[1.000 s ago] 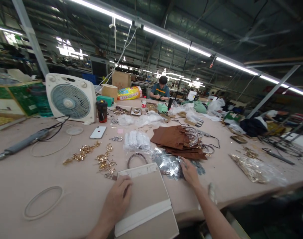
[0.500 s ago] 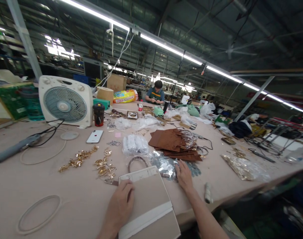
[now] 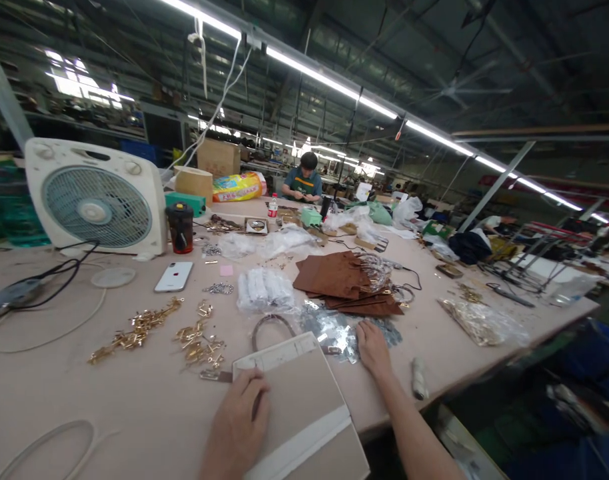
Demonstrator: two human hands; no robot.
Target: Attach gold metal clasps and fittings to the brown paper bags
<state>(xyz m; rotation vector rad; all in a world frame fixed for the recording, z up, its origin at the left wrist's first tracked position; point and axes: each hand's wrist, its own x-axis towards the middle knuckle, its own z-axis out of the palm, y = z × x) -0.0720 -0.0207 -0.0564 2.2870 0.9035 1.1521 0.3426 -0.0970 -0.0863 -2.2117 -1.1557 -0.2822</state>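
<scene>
My left hand [image 3: 239, 417] lies flat on a beige panel with white edging [image 3: 297, 407] at the near edge of the table, fingers together over its left side. My right hand [image 3: 373, 347] rests palm down at a pile of small clear plastic packets [image 3: 334, 328] just right of the panel; its fingertips are hidden among them. A curved metal handle [image 3: 267, 322] peeks out behind the panel. A stack of brown leather pieces with ring handles [image 3: 347, 280] lies beyond my right hand.
Gold metal fittings [image 3: 139, 328] lie left of the panel. A white fan [image 3: 94, 200], a dark cup [image 3: 179, 228], a phone [image 3: 173, 276] and a wrapped white bundle [image 3: 262, 290] stand farther back. Another person [image 3: 303, 179] works at the far end. A small roll [image 3: 418, 377] lies near the table's right edge.
The view has swung to the right. My right hand has drawn back slightly toward the panel, staying at the plastic packets. My left hand has stayed on the panel.
</scene>
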